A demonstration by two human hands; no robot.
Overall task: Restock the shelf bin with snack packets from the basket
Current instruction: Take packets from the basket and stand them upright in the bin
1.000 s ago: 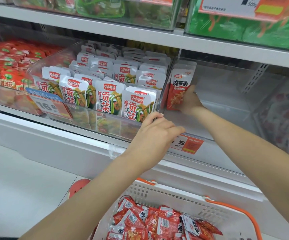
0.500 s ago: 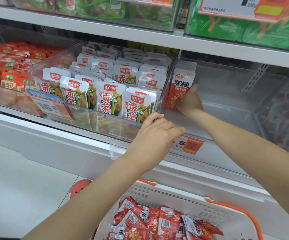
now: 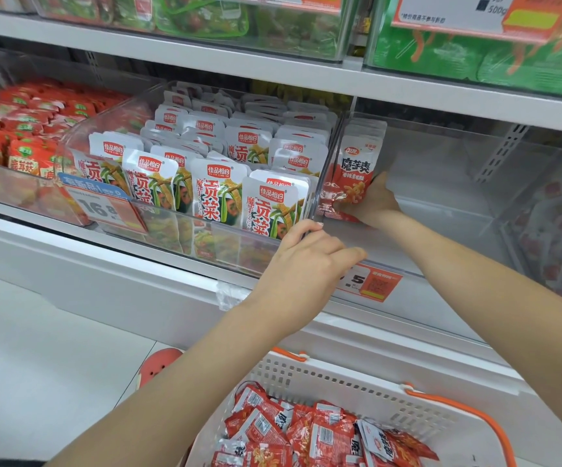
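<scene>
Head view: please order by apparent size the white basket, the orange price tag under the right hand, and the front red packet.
1. white basket
2. front red packet
3. orange price tag. It looks only slightly smaller than the packet, so their order is unsure.

A person's right hand [image 3: 372,203] holds a row of red-and-white snack packets [image 3: 353,170] upright against the left wall of a clear shelf bin [image 3: 441,183]. The left hand [image 3: 306,261] grips the bin's front edge. Below, a white basket [image 3: 340,382] holds more red packets [image 3: 306,433].
</scene>
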